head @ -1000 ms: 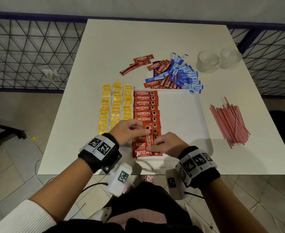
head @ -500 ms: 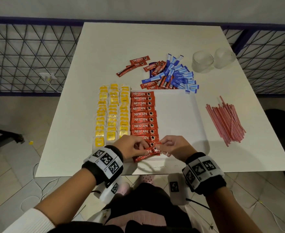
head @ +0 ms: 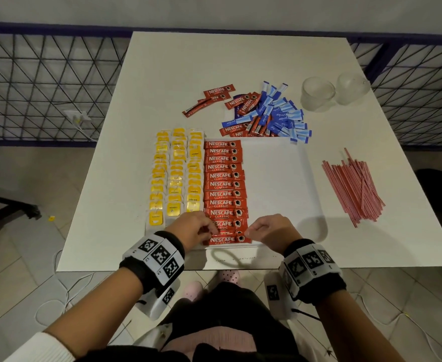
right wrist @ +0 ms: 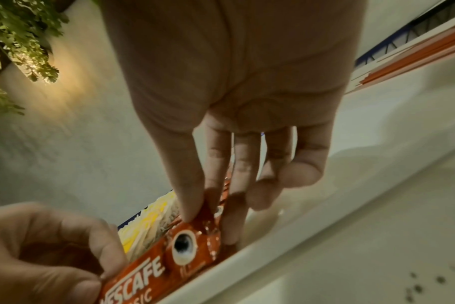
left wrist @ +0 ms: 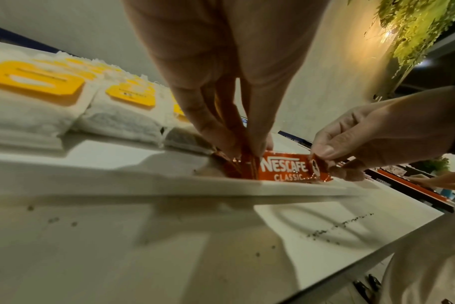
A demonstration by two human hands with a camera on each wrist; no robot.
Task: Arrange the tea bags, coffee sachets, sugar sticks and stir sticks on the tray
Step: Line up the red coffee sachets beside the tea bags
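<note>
The nearest Nescafé sachet [head: 226, 239] lies crosswise along the tray [head: 280, 178] lip; left hand [head: 192, 228] and right hand [head: 269, 229] pinch its opposite ends.

Black wristbands [head: 160, 259] wrap both wrists, each carrying white blocks printed with black square markers. A white sleeve [head: 32, 346] shows on the left arm; pink shoes [head: 229, 276] with dark dots below.
</note>
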